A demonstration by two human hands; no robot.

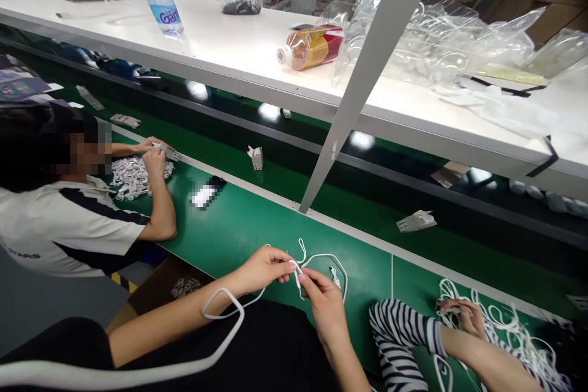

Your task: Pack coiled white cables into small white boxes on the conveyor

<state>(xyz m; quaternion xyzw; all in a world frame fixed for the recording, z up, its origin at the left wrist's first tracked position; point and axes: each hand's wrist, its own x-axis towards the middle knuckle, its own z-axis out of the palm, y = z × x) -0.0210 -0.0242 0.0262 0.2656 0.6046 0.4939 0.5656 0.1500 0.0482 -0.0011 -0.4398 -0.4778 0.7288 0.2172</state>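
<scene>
Two grips, left hand (272, 269) and right hand (327, 303), both pinching white cord (346, 277) just above green table (257, 226). Judged step: fine fingertip adjustment; next move likely needs one side steady.

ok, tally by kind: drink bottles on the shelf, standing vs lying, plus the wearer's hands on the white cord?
Standing bottle: 1
Lying bottle: 1
Hands on the white cord, left hand and right hand: 2
Total: 4
</scene>
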